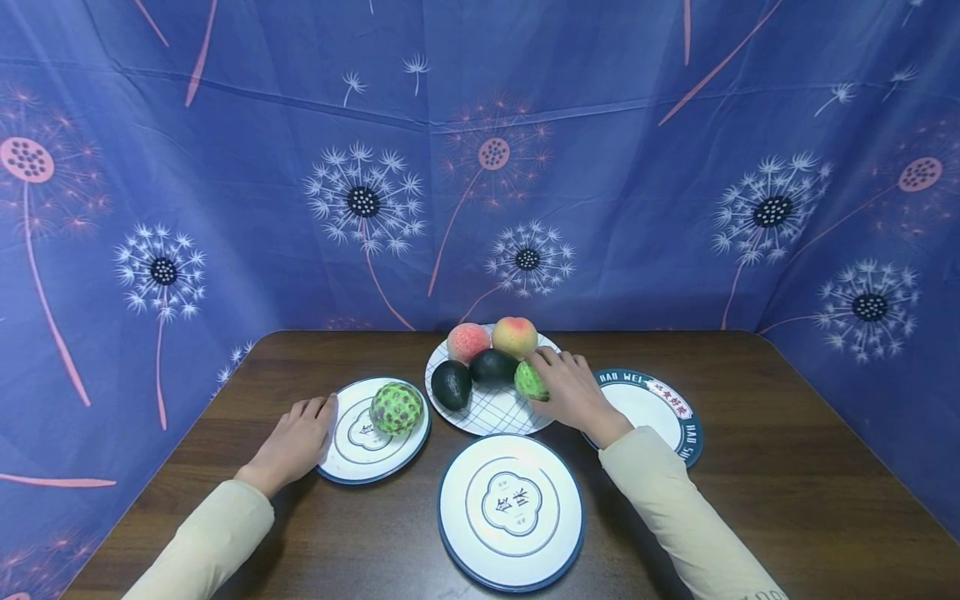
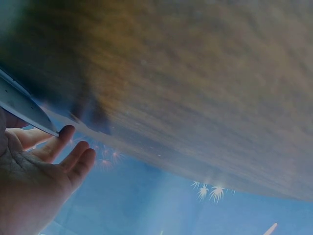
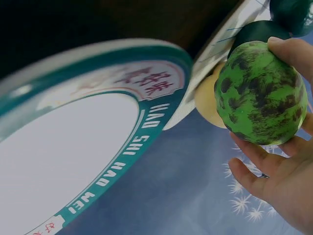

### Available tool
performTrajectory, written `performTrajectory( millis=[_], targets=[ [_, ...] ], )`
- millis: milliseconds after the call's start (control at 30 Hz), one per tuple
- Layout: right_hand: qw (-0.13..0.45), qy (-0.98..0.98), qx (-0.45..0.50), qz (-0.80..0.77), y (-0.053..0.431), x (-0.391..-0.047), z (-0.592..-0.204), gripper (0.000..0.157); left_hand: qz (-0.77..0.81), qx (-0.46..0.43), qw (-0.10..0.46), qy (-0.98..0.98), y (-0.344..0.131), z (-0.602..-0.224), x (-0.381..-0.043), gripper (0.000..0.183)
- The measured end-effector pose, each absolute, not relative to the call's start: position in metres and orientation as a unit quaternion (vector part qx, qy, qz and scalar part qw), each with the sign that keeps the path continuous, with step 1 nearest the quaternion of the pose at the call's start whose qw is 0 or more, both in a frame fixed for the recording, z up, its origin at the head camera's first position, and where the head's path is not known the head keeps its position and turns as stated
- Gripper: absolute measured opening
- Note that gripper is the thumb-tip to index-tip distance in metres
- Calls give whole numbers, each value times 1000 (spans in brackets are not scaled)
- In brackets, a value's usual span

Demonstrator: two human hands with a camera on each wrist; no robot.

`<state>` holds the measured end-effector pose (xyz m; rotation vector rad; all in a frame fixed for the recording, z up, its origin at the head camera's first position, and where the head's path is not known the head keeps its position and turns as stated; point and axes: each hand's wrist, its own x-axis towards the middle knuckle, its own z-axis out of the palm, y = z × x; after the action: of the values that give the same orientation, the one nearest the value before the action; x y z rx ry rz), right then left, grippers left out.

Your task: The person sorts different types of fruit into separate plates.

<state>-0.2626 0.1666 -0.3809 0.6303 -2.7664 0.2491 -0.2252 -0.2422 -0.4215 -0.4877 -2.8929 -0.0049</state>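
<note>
My right hand [image 1: 572, 387] grips a green, dark-blotched custard apple [image 3: 261, 93] between thumb and fingers, over the right side of the checked plate [image 1: 498, 417]. On that plate lie a pink peach [image 1: 468, 342], a yellow-red peach [image 1: 514, 337] and two dark avocados [image 1: 452, 384]. At the left, my left hand [image 1: 292, 437] touches the rim of a white plate [image 1: 408, 454] with a blue edge. Its fingers are loosely extended, with a fingertip at the rim in the left wrist view. A second custard apple [image 1: 397, 408] sits on this plate.
A white plate [image 1: 465, 533] with a blue edge stands at the front middle. Partly behind my right forearm is a green-rimmed plate [image 1: 648, 412] with lettering. A blue patterned cloth [image 1: 600, 208] hangs behind the brown wooden table [image 1: 780, 467].
</note>
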Motion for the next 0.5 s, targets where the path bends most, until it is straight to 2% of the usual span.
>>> performTrajectory(
  millis=[500],
  targets=[
    [172, -949, 252, 82, 143, -256, -366, 75, -1, -169, 106, -980, -241, -421, -224, 49]
  ],
)
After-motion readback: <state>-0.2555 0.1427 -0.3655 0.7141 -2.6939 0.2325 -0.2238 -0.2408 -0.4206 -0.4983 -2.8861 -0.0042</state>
